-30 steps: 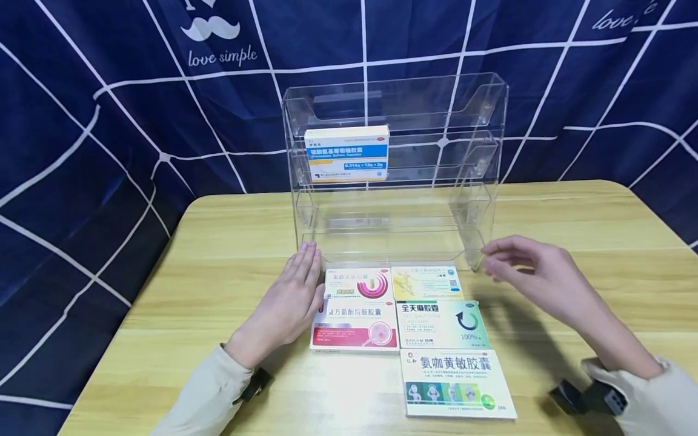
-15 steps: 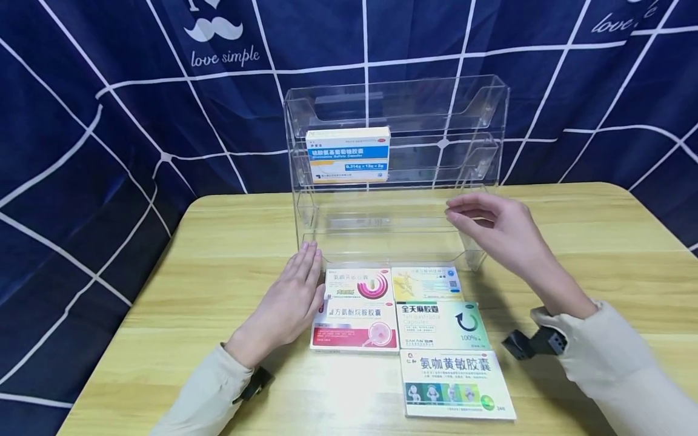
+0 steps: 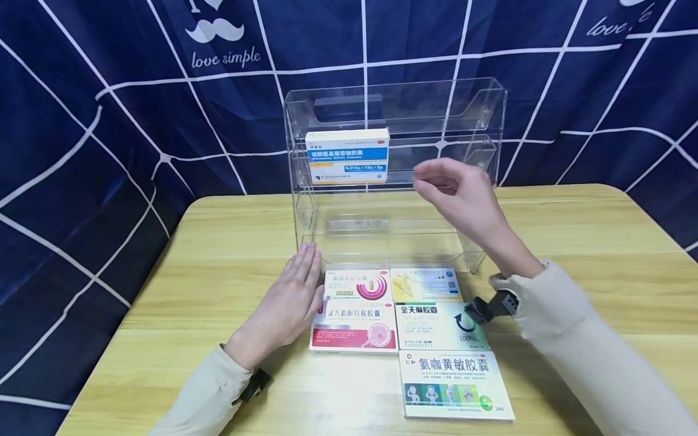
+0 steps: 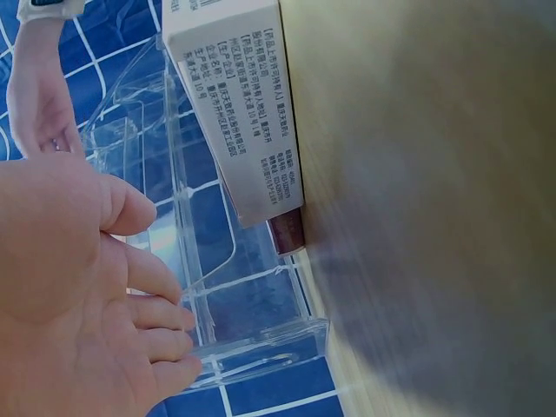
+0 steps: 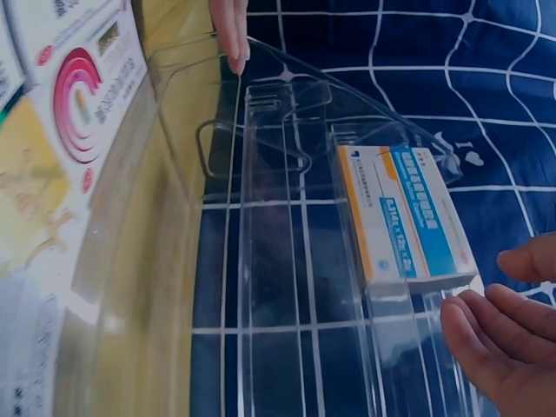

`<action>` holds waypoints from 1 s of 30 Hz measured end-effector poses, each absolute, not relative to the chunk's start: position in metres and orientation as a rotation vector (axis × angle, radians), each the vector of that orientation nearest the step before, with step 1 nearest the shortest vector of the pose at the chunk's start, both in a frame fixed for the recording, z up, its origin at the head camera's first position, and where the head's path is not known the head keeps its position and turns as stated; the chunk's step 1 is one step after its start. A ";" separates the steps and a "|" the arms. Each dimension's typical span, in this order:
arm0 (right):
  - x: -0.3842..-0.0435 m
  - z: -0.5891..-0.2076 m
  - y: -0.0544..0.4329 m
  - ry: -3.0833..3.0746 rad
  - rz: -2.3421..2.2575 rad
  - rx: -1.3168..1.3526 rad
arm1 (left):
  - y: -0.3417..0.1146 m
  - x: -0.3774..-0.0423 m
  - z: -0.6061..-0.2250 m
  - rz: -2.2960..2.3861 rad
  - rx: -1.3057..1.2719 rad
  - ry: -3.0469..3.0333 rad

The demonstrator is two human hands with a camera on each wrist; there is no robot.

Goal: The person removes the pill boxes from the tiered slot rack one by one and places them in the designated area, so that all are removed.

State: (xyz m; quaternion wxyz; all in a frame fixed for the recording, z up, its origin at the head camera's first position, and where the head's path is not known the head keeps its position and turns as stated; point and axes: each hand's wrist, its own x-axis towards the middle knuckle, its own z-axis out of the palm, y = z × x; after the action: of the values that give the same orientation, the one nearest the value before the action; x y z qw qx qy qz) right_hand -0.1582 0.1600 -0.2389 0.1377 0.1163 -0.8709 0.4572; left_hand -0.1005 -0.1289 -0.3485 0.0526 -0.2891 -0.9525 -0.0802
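Observation:
A clear acrylic tiered rack point(image 3: 398, 245) stands upright on the table. In one of its upper tiers leans a white, blue and orange medicine box point(image 3: 349, 163), toward the left side. My right hand point(image 3: 463, 200) is raised just right of this box, fingers bent with a gap to the thumb, holding nothing; in the right wrist view its fingertips point(image 5: 456, 304) are close by the box's end. My left hand point(image 3: 289, 303) lies with straight fingers by the rack's lower left front corner, beside the red-and-white capsule box point(image 3: 354, 327).
Flat on the table before the rack lie more medicine boxes: a pink-ringed one point(image 3: 349, 284), a yellow one point(image 3: 420, 284), a green one point(image 3: 431, 330) and a large white one point(image 3: 458, 387). A navy checked cloth point(image 3: 218, 133) hangs behind the wooden table point(image 3: 218, 242).
My right hand has moved left and up, from the rack's lower right corner to beside the blue and white box. The left hand and the boxes have stayed in place.

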 end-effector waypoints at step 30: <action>-0.212 -0.240 0.129 -2.511 1.416 0.338 | -0.128 -0.101 -0.349 -0.258 -0.876 -2.934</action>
State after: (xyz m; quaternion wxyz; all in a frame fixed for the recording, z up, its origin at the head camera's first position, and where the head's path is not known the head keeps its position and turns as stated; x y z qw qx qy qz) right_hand -0.2124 0.1291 -0.2396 0.1194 0.1156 -0.8589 0.4845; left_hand -0.1014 -0.1277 -0.3487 0.0344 -0.2848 -0.9543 -0.0839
